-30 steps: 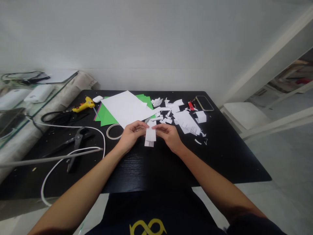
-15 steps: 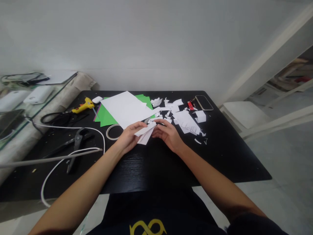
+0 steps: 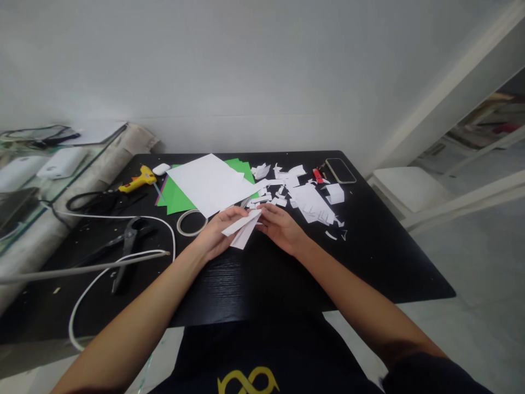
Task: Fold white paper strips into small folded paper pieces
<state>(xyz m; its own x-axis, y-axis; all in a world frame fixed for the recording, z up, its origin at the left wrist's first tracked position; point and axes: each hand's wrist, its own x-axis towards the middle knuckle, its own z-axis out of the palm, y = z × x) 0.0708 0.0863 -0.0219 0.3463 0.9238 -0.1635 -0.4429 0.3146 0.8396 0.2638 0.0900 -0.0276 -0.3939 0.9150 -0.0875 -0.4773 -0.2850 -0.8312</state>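
Both my hands meet over the middle of the black table (image 3: 262, 279) and hold a folded white paper piece (image 3: 243, 227). My left hand (image 3: 215, 232) pinches its left end, fingers closed under and over it. My right hand (image 3: 282, 227) grips the right end with curled fingers. The piece is tilted, its long edge slanting up to the right. Just behind my hands lie a large white sheet (image 3: 209, 183) on green paper (image 3: 178, 198) and a scatter of white paper scraps (image 3: 303, 197).
A tape ring (image 3: 191, 222) lies left of my hands. Further left are black pliers (image 3: 127, 243), a white cable (image 3: 118, 257), a yellow glue gun (image 3: 137, 179) and black scissors (image 3: 92, 201). A phone (image 3: 340, 170) and a small red object (image 3: 318, 175) sit at the back right.
The paper piece hung upright between my hands a second ago. It is now turned to a slant, and my hands have shifted slightly around it.
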